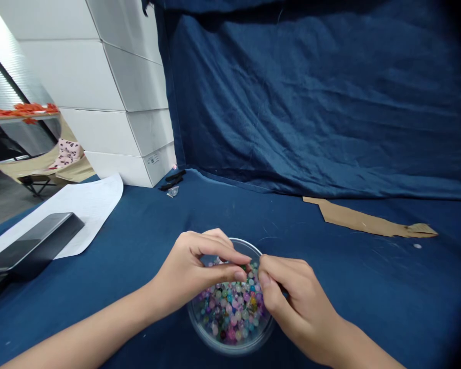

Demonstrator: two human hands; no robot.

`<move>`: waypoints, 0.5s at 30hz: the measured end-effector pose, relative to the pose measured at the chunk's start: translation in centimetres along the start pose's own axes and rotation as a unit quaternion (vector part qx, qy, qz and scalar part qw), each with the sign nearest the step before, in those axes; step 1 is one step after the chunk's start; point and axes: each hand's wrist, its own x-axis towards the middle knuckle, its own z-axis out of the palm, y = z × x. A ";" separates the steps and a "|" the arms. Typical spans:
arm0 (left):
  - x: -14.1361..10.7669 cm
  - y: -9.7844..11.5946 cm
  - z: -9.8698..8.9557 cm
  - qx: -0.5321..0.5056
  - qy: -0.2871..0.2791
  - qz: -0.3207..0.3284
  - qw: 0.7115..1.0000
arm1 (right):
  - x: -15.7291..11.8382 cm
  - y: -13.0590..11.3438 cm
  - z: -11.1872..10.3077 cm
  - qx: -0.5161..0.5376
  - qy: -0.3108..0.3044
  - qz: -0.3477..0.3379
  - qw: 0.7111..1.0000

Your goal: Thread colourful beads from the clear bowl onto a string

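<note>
A round clear plastic bowl (230, 350) holds many small beads (234, 312) in pink, purple, green, blue and amber. Over its upper left side, my left hand (200, 261) is closed in a pinch, with a small dark bead (248, 267) between thumb and index fingertip. My right hand (297, 292) is at the bowl's right rim, thumb pressed against the curled index finger. Whatever it grips is too small or too hidden to make out. The two hands' fingertips are close together but apart, above the beads.
Blue cloth (149, 220) covers the table. White boxes (119, 102) are stacked at the back left, beside a blue curtain (311, 102). At left, a dark device (34, 246) rests on white paper (100, 205). A torn cardboard strip (361, 219) lies at right; black pieces (172, 180) lie near the boxes.
</note>
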 end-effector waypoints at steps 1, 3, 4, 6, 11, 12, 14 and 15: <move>0.0 0.0 0.0 0.001 -0.001 0.002 1.000 | 0.0 0.0 0.0 -0.007 -0.004 -0.001 1.000; 0.0 -0.1 0.0 0.002 -0.004 0.007 1.000 | 0.1 -0.1 0.0 -0.018 -0.011 -0.005 1.000; 0.0 -0.2 0.0 0.003 -0.006 0.009 1.000 | 0.1 -0.1 0.1 -0.022 -0.015 -0.006 1.000; 0.1 -0.2 0.0 0.006 -0.009 0.012 1.000 | 0.2 -0.2 0.1 -0.030 -0.021 -0.010 0.999; 0.1 -0.1 0.0 0.010 -0.010 0.011 1.000 | 0.2 -0.3 0.1 -0.042 -0.031 -0.015 0.999; 0.1 0.0 0.0 0.011 -0.009 0.007 1.000 | 0.2 -0.3 0.0 -0.041 -0.033 -0.013 0.999; 0.0 0.1 0.0 0.011 -0.008 -0.005 1.000 | 0.2 -0.4 -0.1 -0.036 -0.038 -0.005 0.999; 0.0 0.2 0.0 0.009 -0.006 -0.013 1.000 | 0.2 -0.5 -0.2 -0.034 -0.040 0.000 0.999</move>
